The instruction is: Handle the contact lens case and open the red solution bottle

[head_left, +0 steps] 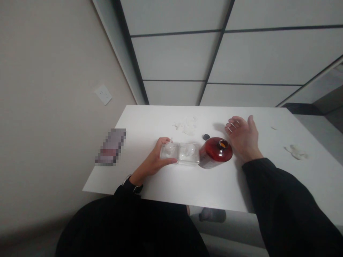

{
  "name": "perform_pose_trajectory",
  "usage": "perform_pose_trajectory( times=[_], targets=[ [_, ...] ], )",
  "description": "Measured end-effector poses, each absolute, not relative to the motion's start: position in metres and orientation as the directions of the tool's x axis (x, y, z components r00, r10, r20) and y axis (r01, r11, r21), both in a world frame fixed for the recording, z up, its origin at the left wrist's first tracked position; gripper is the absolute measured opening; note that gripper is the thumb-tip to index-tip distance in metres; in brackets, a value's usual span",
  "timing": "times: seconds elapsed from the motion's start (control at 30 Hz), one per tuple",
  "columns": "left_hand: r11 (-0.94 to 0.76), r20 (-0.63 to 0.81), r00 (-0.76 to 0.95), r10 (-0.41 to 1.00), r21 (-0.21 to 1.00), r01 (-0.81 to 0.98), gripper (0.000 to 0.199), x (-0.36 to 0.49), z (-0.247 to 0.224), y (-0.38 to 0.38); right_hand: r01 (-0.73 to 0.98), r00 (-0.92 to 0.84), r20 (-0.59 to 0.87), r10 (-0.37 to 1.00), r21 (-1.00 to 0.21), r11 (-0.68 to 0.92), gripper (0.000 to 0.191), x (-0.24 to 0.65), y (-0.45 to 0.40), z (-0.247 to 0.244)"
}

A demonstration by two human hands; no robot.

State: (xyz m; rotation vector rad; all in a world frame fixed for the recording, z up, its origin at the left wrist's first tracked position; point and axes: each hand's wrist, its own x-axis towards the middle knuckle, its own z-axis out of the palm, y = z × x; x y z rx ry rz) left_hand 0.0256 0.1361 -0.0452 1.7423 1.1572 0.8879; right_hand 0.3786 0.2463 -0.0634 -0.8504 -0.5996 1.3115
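My left hand [158, 157] is wrapped round the left end of a clear two-compartment container [189, 155] on the white table [166, 189]. A whitish clump shows in each compartment. Touching or almost touching the container's right end is a red-brown bottle [215, 151], uncapped, its round mouth facing up. Behind the bottle lies a small black cap [206, 137]. To the right of the bottle my right hand [242, 137] is raised, palm turned inward, its fingers apart and slightly curled, with nothing in it.
A pixelated flat object [111, 147] lies at the table's left edge. Thin pale scraps [186, 126] are scattered behind the container, and more scraps [297, 152] lie at the right. A dark bottle [212, 215] is below the table's front edge. Panelled doors stand behind.
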Motion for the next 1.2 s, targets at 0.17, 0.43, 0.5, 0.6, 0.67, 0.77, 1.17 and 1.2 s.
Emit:
perform_pose_trajectory(
  times=[0.17,0.43,0.5,0.6,0.67,0.77,1.17,1.2],
  targets=[
    [-0.218,0.124,0.294,0.948,0.924,0.313,0.062,0.0274,-0.0457,0.1352,-0.571,0.190,-0.067,0.980,-0.820,0.054,0.045,0.3779,0.2476,-0.0654],
    [-0.344,0.210,0.371,0.905,0.873,0.346,0.053,0.0262,-0.0441,0.1386,-0.518,0.167,-0.010,0.986,-0.852,0.079,0.046,0.3798,0.2505,-0.0707],
    [-0.332,0.207,0.350,0.914,0.876,0.349,0.056,0.0259,-0.0463,0.1387,-0.502,0.161,-0.001,0.987,-0.861,0.081,0.047,0.3800,0.2505,-0.0710],
    [-0.282,0.178,0.302,0.937,0.894,0.349,0.068,0.0252,-0.0492,0.1387,-0.478,0.162,0.009,0.987,-0.874,0.086,0.048,0.3796,0.2504,-0.0707],
    [-0.270,0.171,0.291,0.941,0.898,0.346,0.072,0.0247,-0.0492,0.1390,-0.475,0.162,0.011,0.987,-0.876,0.088,0.048,0.3792,0.2503,-0.0704],
    [-0.303,0.179,0.340,0.923,0.883,0.357,0.065,0.0241,-0.0470,0.1400,-0.482,0.168,0.012,0.986,-0.871,0.093,0.047,0.3791,0.2503,-0.0702],
    [-0.296,0.179,0.341,0.923,0.895,0.333,0.069,0.0258,-0.0467,0.1388,-0.473,0.166,0.008,0.986,-0.877,0.087,0.048,0.3790,0.2493,-0.0685],
    [-0.304,0.178,0.353,0.919,0.889,0.342,0.064,0.0258,-0.0461,0.1388,-0.473,0.168,0.005,0.986,-0.877,0.085,0.048,0.3789,0.2494,-0.0684]
  ],
)
